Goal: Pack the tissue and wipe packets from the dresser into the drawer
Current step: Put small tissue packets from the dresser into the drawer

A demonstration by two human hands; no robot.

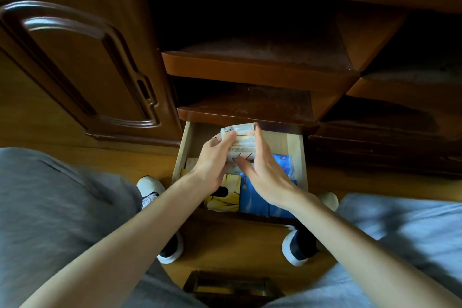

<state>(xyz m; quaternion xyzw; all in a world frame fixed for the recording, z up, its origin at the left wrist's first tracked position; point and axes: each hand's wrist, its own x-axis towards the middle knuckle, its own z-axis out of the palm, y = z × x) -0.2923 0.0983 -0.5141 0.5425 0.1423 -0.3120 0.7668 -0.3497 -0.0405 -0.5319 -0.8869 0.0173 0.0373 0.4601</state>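
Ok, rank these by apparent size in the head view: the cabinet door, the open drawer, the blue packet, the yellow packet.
1. cabinet door
2. open drawer
3. blue packet
4. yellow packet

The hands cover parts of both packets, so their order is unsure.

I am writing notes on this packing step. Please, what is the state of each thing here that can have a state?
Drawer: pulled open, partly filled.
White packet: held between both hands, above the drawer.
Left hand: gripping the packet's left side.
Right hand: pressed on the packet's right side.
Yellow packet: lying flat in the drawer.
Blue packet: lying flat in the drawer.
Cabinet door: shut.
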